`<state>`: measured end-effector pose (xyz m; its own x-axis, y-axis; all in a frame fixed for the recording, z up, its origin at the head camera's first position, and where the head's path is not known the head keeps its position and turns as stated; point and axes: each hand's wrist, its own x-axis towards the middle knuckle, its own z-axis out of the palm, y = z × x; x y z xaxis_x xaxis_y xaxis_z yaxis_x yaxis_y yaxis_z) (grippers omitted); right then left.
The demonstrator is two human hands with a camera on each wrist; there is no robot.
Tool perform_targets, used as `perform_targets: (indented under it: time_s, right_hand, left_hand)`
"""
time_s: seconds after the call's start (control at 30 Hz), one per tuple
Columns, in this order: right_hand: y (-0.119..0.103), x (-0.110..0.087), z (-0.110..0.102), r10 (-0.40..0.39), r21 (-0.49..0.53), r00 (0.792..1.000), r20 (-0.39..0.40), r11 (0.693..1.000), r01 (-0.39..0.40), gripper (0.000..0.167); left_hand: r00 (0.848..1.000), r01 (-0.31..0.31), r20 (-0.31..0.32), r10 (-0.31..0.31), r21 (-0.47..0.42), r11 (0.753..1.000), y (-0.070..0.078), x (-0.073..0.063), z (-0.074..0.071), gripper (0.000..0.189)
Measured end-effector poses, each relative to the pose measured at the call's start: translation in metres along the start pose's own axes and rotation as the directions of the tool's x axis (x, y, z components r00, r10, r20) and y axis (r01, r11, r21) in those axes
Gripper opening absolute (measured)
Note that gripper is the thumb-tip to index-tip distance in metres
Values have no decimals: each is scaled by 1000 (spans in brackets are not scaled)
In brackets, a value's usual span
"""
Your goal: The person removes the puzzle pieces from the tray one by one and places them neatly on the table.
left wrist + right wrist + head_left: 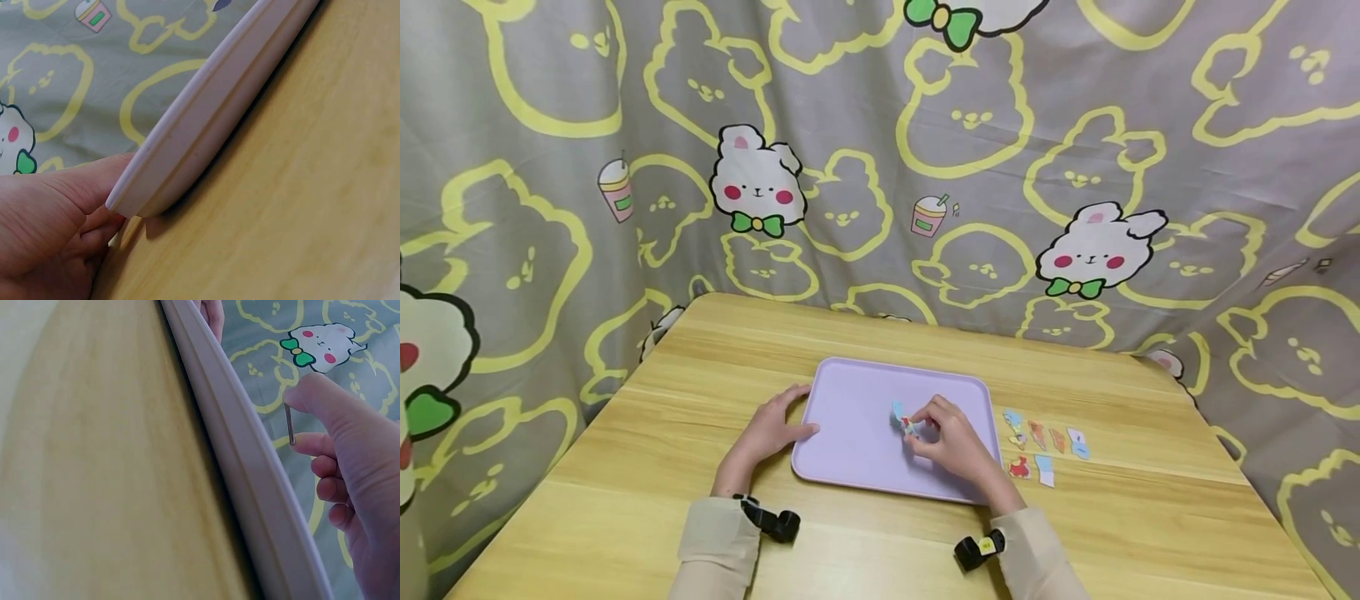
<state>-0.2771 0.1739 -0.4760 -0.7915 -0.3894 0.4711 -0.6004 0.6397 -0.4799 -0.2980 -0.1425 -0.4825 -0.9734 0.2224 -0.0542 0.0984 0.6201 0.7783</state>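
Note:
A light purple tray (857, 450) lies on the wooden table. My left hand (772, 423) holds its left edge; in the left wrist view the thumb (94, 181) goes over the rim and the other fingers are curled outside it. Over the middle of the tray, my right hand (953, 437) pinches a small flat puzzle piece (907, 425) with red on it. From the right wrist the held piece (289, 424) shows edge-on between thumb and forefinger. A light blue piece (897, 409) shows just beyond the fingertips, overlapping the held one in the head view.
Right of the tray, several colourful puzzle pieces lie on the table in two rows, among them a red one (1019, 467), an orange one (1037, 432) and a blue-and-white one (1045, 470). A patterned curtain (850, 167) hangs behind the table (1120, 517).

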Motion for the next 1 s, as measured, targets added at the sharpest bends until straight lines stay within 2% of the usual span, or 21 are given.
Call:
perform_targets:
  time_s: [0.13,0.47,0.73,1.0]
  right_hand:
    - [1,-4,-4,46,-1,999,7,999,-46,20]
    - [5,-14,-12,88,-1,996,-14,996,-88,20]
    - [10,-22,-21,116,-14,993,-32,993,-116,21]
    - [14,-26,-26,107,-37,993,-56,993,-109,21]
  left_hand:
    - [1000,1,1,-1,-2,1000,0,-1,0,70]
    - [1000,0,5,0,-5,1000,2,-2,-1,70]
    - [1000,0,6,0,-5,1000,3,-2,-1,70]
    - [1000,1,4,-1,-10,1000,2,-2,-1,71]
